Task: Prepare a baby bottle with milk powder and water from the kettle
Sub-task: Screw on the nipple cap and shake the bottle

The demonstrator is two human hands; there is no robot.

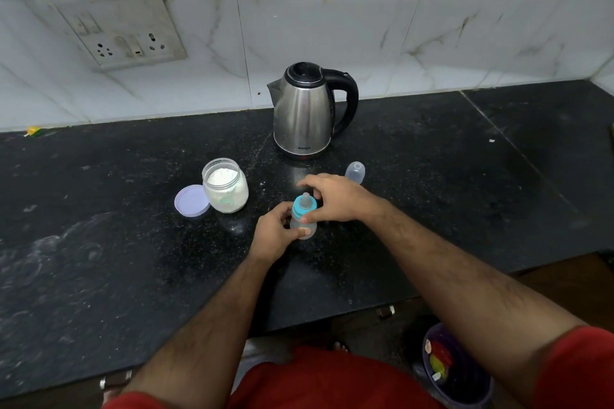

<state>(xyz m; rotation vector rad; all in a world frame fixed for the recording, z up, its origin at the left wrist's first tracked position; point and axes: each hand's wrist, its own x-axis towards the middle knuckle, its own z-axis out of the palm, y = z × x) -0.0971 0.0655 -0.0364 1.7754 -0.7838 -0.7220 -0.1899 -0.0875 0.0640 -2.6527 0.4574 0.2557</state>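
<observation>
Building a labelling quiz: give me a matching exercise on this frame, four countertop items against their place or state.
Column one:
1. stainless steel electric kettle
2. clear glass jar of white powder
3. round lilac plastic lid
4. small clear baby bottle with blue collar

Column two:
A. held by the left hand and right hand
B. lying flat, touching the jar's left side
C. open, no lid on
D. at the back near the tiled wall, lid closed

Pairs: 1-D, 2-C, 3-B, 4-A
</observation>
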